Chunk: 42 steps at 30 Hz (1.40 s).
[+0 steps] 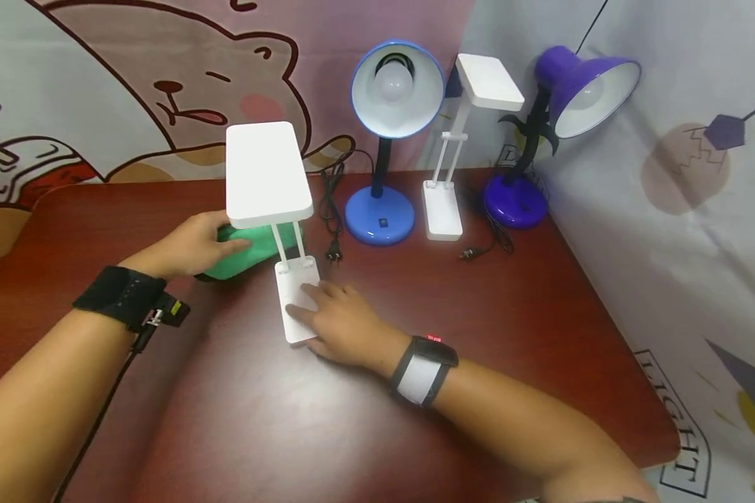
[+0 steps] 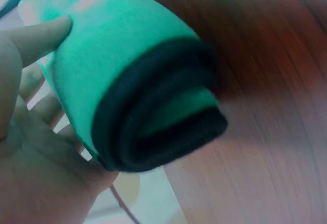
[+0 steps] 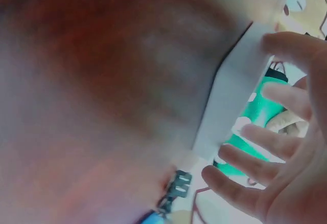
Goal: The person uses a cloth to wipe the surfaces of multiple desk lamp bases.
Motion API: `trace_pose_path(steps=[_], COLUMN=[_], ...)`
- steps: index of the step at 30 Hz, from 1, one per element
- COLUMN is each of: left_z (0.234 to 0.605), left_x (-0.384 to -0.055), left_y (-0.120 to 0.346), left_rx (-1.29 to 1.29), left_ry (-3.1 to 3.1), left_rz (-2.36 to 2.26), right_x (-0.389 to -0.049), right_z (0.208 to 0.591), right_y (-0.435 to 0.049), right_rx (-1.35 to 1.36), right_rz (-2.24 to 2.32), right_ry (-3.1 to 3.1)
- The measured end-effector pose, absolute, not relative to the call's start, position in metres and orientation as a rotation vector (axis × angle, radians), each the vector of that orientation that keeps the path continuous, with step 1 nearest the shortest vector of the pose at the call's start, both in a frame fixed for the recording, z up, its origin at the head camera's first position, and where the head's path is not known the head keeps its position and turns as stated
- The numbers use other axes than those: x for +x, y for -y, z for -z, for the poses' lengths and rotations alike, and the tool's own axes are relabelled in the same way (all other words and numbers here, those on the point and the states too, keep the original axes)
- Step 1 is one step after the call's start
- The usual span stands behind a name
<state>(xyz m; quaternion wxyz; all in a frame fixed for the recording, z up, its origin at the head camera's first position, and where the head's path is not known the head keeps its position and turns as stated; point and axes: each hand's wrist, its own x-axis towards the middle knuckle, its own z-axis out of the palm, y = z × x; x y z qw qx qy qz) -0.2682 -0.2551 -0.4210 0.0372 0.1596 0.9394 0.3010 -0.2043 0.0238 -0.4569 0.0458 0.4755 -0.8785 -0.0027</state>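
My left hand (image 1: 185, 246) holds a rolled or folded green cloth (image 1: 235, 264) with black edging. In the left wrist view, the thumb lies on one side of the cloth roll (image 2: 122, 35) and the fingers show behind it. A white desk lamp (image 1: 267, 175) stands upright in front of the cloth, its flat head hiding part of it. Spread fingers of my right hand (image 1: 346, 325) rest on the lamp's rectangular base (image 1: 288, 307). The right wrist view shows the fingers fairly straight along the white base (image 3: 230, 91).
Behind stand a blue desk lamp (image 1: 379, 216), a second white lamp (image 1: 442, 209) and a purple lamp (image 1: 516, 201). Black power cords with plugs (image 1: 334, 250) lie between them on the reddish-brown table (image 1: 258, 433). A printed curtain (image 1: 635, 175) borders the back and right.
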Motion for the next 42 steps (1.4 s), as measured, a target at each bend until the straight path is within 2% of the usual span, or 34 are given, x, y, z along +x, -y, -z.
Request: trace_pose_path(steps=[5, 12, 22, 26, 29, 36, 42], left_z=[0.408, 0.397, 0.396, 0.395, 0.395, 0.395, 0.395], left_x=[-0.245, -0.227, -0.232, -0.235, -0.239, -0.244, -0.231], left_y=[0.297, 0.324, 0.308, 0.298, 0.287, 0.258, 0.22], left_rx=[0.328, 0.262, 0.32, 0.348, 0.387, 0.572, 0.768], left_ry=[-2.993, -3.03, -3.011, -3.0, -2.991, -2.986, -2.975], left_rz=[-0.922, -0.897, -0.938, -0.949, -0.947, -0.859, -0.814], right_x=[-0.211, -0.251, -0.317, -0.332, -0.331, -0.302, -0.273], right_z=[0.454, 0.452, 0.456, 0.455, 0.449, 0.418, 0.412], right_y=[-0.01, 0.024, 0.051, 0.055, 0.05, 0.025, -0.002], right_rx=[1.488, 1.336, 1.15, 1.151, 1.157, 1.359, 1.454], right_rz=[0.139, 0.194, 0.209, 0.164, 0.011, -0.892, -0.892], right_ry=[2.628, 2.723, 2.774, 2.836, 2.898, 2.821, 2.721])
